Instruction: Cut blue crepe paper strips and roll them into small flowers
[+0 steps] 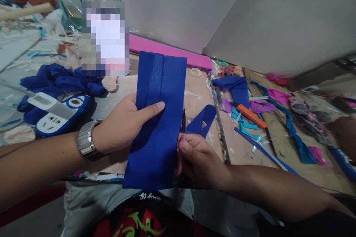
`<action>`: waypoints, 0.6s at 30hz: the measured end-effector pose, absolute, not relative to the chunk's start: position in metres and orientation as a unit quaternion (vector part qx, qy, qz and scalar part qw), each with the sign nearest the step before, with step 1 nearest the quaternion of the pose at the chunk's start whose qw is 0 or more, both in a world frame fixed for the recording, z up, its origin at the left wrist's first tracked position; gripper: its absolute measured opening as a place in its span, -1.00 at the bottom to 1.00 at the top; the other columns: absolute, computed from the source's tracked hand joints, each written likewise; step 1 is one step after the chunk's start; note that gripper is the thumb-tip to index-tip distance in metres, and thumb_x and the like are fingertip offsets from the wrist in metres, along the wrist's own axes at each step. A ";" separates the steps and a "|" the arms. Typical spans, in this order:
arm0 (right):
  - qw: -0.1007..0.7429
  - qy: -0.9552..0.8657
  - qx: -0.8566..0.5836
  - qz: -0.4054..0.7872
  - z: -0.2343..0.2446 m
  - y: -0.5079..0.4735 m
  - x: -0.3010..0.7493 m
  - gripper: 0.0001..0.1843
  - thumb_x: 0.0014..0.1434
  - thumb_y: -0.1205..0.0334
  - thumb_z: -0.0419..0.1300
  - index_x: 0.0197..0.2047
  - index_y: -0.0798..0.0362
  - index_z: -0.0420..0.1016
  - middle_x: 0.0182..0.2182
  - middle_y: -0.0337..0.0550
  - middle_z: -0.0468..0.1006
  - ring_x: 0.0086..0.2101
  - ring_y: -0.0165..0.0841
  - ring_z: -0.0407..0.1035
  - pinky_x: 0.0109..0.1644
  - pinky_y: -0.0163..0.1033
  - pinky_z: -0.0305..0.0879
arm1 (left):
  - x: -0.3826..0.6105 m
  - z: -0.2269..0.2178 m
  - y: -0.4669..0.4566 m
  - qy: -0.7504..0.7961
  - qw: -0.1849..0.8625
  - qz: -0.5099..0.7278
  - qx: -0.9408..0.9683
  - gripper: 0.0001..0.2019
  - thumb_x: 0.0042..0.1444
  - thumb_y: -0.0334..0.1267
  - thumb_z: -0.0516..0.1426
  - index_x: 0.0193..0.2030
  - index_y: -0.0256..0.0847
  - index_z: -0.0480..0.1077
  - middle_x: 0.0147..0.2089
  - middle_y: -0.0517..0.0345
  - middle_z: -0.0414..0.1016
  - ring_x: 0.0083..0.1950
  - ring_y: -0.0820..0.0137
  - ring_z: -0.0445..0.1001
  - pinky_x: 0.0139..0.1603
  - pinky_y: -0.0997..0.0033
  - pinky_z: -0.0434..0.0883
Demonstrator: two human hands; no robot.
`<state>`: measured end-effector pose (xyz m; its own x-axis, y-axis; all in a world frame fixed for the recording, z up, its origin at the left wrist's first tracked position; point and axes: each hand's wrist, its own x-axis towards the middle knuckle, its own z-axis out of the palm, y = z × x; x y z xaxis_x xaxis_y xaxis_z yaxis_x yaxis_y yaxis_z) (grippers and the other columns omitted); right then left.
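A folded dark blue sheet (pixel 161 133), like crepe paper or thin fabric, stands upright over the table edge in front of me. My left hand (pixel 125 122) grips its left side, thumb flat across the front and fingers behind. At its right edge, my right hand (pixel 198 157) is closed round a pair of scissors (pixel 183 120); a dark blade shows beside the sheet, and the pinkish handles are mostly covered by the fingers. A narrow curled blue strip (pixel 207 120) hangs or lies just beyond the scissors; I cannot tell whether it is still joined to the sheet.
Left lie bunched blue pieces (pixel 63 79) and a blue-white power strip (pixel 63 114). A pink sheet stack (pixel 169 50) runs along the wall, near a tape roll (pixel 195 72). Right are an orange cutter (pixel 251 116), blue scraps (pixel 235 87) and a long board (pixel 280 133).
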<state>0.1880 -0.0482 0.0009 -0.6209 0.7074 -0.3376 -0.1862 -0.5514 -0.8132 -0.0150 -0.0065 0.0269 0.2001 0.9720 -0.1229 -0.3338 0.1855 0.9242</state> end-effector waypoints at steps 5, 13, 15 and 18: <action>0.280 -0.374 -0.358 0.809 0.001 -0.050 0.187 -0.47 0.20 -0.23 0.33 -0.45 0.10 0.50 -0.67 -0.29 0.42 -0.66 -0.52 0.16 -0.57 -0.37 0.03 | -0.015 0.026 -0.007 0.401 0.661 0.489 0.403 -0.70 0.17 -0.13 0.33 -0.03 -0.24 0.56 -0.07 0.01 0.69 -0.06 0.14 0.67 -0.02 0.14 0.62; 0.283 -0.379 -0.377 0.796 0.004 -0.051 0.185 -0.46 0.18 -0.26 0.33 -0.44 0.09 0.45 -0.67 -0.31 0.42 -0.67 -0.54 0.13 -0.57 -0.37 -0.02 | -0.015 0.026 -0.008 0.401 0.667 0.491 0.391 -0.71 0.14 -0.13 0.35 -0.05 -0.20 0.58 -0.09 0.04 0.69 -0.13 0.20 0.66 -0.06 0.19 0.62; 0.282 -0.380 -0.384 0.793 0.004 -0.050 0.186 -0.46 0.17 -0.27 0.33 -0.44 0.09 0.45 -0.66 -0.31 0.43 -0.67 -0.54 0.13 -0.57 -0.37 -0.02 | -0.016 0.028 -0.008 0.398 0.678 0.487 0.381 -0.71 0.13 -0.12 0.36 -0.07 -0.21 0.58 -0.11 0.05 0.69 -0.18 0.23 0.66 -0.11 0.23 0.62; 0.268 -0.394 -0.378 0.794 0.003 -0.049 0.187 -0.43 0.18 -0.28 0.32 -0.46 0.10 0.46 -0.68 -0.30 0.41 -0.66 -0.53 0.14 -0.56 -0.36 -0.01 | -0.018 0.033 -0.006 0.396 0.692 0.480 0.366 -0.69 0.11 -0.09 0.37 -0.10 -0.24 0.58 -0.14 0.02 0.69 -0.25 0.26 0.65 -0.18 0.27 0.62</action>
<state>0.1872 -0.0491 0.0029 -0.5704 0.7237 -0.3884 -0.1282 -0.5455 -0.8282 -0.0178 -0.0062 0.0333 0.2255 0.9544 -0.1955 -0.3749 0.2702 0.8868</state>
